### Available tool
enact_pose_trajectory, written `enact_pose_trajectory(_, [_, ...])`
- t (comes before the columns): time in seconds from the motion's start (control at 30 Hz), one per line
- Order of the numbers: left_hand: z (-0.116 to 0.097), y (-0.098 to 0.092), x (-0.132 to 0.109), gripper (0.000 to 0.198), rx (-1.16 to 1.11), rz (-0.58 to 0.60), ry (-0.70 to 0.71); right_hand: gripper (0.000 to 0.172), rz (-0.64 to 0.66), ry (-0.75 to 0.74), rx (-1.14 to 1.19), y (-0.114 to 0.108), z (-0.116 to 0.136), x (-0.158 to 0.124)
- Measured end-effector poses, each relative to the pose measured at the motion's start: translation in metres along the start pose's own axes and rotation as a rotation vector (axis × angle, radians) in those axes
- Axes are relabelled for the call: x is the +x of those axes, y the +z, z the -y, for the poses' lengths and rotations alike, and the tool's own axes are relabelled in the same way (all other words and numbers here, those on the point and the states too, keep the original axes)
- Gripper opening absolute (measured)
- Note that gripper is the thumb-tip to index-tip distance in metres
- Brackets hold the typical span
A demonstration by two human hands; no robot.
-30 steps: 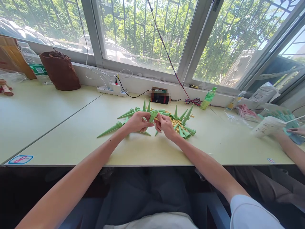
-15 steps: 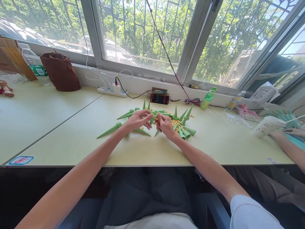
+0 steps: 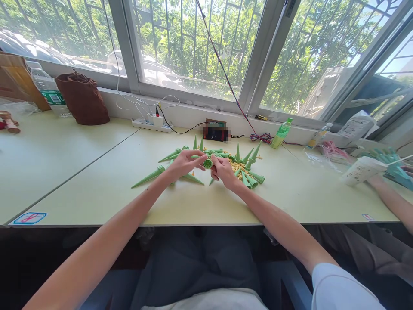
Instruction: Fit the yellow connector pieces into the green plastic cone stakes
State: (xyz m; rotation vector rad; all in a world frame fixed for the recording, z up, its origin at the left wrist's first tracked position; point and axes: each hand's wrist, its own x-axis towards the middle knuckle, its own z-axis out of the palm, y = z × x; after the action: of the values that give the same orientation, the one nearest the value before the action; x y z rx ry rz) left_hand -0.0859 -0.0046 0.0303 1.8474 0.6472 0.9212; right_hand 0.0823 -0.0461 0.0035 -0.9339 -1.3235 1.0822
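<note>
My left hand (image 3: 189,162) holds a green cone-shaped watering spike (image 3: 207,164) between thumb and fingers, its round hollow end facing me. Against the right side of that end, my right hand (image 3: 223,168) is closed in a pinch. Whatever its fingertips grip is hidden. Behind and right of the hands lies a heap of small yellow valve-like pieces (image 3: 237,165). More green spikes lie around them, including a long one (image 3: 150,176) on the left and several with open ends (image 3: 253,182) on the right. A few stand upright, points up (image 3: 238,151).
A phone-like black device (image 3: 215,132) rests by the window wall, near a power strip (image 3: 151,124). A green bottle (image 3: 282,133) and a brown bag (image 3: 82,98) stand at the back. On the right, another person's arm (image 3: 392,196) reaches beside a white container (image 3: 364,170).
The green spike has turned so its hollow end faces me, slightly lower. My right fingertips have shifted against its side, and the yellow piece seen at them is now hidden.
</note>
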Motion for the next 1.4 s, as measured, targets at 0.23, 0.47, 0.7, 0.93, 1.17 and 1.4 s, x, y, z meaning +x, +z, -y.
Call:
enact_pose_trajectory(0.23, [0.000,-0.001,-0.001,0.045,0.084,-0.021,-0.004,0.052,-0.040,-0.007,-0.030,0.000,-0.004,0.001])
enact_pose_trajectory(0.47, [0.001,0.000,0.000,0.044,-0.006,0.080,-0.061,0.051,-0.183,-0.155,-0.262,0.000,-0.006,-0.001])
enact_pose_trajectory(0.7, [-0.003,0.000,-0.002,0.038,0.060,0.179,-0.033,0.051,-0.188,-0.231,-0.401,-0.003,-0.007,0.001])
enact_pose_trajectory(0.93, [0.006,0.001,-0.001,0.036,0.160,0.118,0.069,0.053,-0.163,-0.252,-0.518,-0.006,-0.007,0.001])
enact_pose_trajectory(1.17, [0.010,0.002,0.000,0.033,0.231,0.071,0.060,0.050,-0.129,-0.347,-0.676,-0.010,-0.008,0.006])
enact_pose_trajectory(1.4, [0.009,0.004,0.000,0.033,0.223,0.062,0.042,0.048,-0.062,-0.333,-0.723,-0.013,-0.013,0.009])
